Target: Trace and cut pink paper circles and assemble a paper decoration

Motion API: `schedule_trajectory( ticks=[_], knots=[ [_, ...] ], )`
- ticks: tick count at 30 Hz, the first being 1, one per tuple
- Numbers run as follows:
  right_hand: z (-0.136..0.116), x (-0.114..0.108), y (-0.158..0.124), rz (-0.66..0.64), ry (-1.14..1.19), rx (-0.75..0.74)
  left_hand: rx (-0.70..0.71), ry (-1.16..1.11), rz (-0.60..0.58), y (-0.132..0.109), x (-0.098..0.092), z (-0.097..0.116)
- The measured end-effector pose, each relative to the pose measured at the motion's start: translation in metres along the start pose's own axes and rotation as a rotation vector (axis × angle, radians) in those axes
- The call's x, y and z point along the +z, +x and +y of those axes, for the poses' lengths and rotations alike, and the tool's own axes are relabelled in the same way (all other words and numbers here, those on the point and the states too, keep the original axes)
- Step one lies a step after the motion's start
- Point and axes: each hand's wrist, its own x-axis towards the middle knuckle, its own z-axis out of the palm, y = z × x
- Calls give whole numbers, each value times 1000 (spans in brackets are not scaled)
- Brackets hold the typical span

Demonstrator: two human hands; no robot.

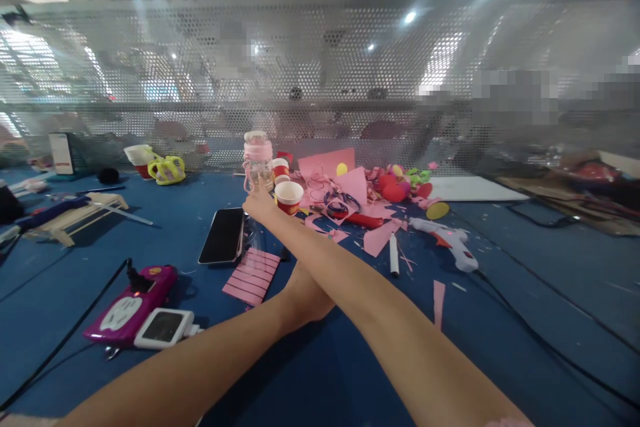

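My right arm crosses over my left. My right hand (259, 201) is at the front of a clear bottle with a pink collar (258, 153), next to a red and white paper cup (289, 195); what its fingers hold, if anything, is too small to make out. Lower down, my left hand (309, 297) rests near the blue table, its fingers hidden behind my right forearm. Left of it lies a pink card with dark stripes (253, 275), and beyond that a black phone (223, 236).
Pink paper scraps (355, 183), a white marker (395, 255) and a white glue gun (453, 240) with a trailing cable lie right. A magenta power strip (127, 307) is at the left. A perforated metal screen (320, 80) stands behind.
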Motion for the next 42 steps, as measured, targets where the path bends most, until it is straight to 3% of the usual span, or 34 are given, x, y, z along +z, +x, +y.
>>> schedule_trajectory(
  ticks=[4, 8, 14, 19, 23, 25, 27, 30, 35, 42],
  knots=[
    [-7, 1, -4, 39, -10, -28, 79, 191, -95, -3, 5, -4],
    [-13, -5, -11, 98, -23, -53, 94, 201, -129, -4, 9, -6],
    [-11, -41, -49, 231, -10, -60, 3, 172, -141, 0, -2, 2],
    [11, -61, -131, 491, 488, 159, -154, 85, -39, 2, -9, 9],
    [30, -40, -193, 560, 1017, 445, -175, 76, 54, 2, -3, 4],
    [33, -25, -214, 550, 1337, 590, -188, 31, 116, 3, 0, 0],
    [32, -11, -227, 538, 1655, 738, -291, -13, 215, 3, -1, -2],
    [27, -2, -234, 437, 2053, 874, -403, -65, 317, 5, -7, -1],
    [22, -6, -234, 242, 2373, 737, -305, -151, 318, 8, -18, 4],
    [23, -9, -237, 124, 2458, 616, -222, -118, 346, 11, -22, -1]
  ],
)
